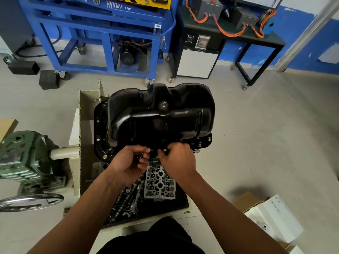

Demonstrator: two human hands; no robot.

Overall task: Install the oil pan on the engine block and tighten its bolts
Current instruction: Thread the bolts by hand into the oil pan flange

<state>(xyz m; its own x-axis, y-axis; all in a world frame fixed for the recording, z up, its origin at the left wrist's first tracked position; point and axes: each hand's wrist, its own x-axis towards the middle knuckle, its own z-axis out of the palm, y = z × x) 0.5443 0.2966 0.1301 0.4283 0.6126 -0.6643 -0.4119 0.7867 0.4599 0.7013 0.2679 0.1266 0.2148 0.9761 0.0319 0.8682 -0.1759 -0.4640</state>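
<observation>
The right hand [178, 159] pinches a small brass-coloured bolt [164, 149] between thumb and forefinger at the near flange of the glossy black pressed-steel oil pan [157, 116]. Just beside it, the left hand [128, 163] is cupped, its fingers curled round a few small dark parts [139, 158]. I take these for spare bolts, though they are too small to tell. The pan lies sump-up on the engine block, which it hides almost wholly, with its drain plug [163, 105] facing upward. Other brass-headed bolts [199, 144] sit in the flange near the corners, so the step in hand looks like starting the bolts by finger, with tightening yet to come. The next move calls for the bolt to be set straight in its hole and turned in without cross-threading. Some holes along the left edge look unfilled. The block hangs on a cream-painted engine stand [80, 125] joined to a green cast gearbox [23, 153] with a steel handwheel [31, 200]. Directly under the wrists a black tray [181, 204] holds a grey aluminium casting [159, 182] and camshafts [126, 197], and a dropped bolt could vanish among them.
</observation>
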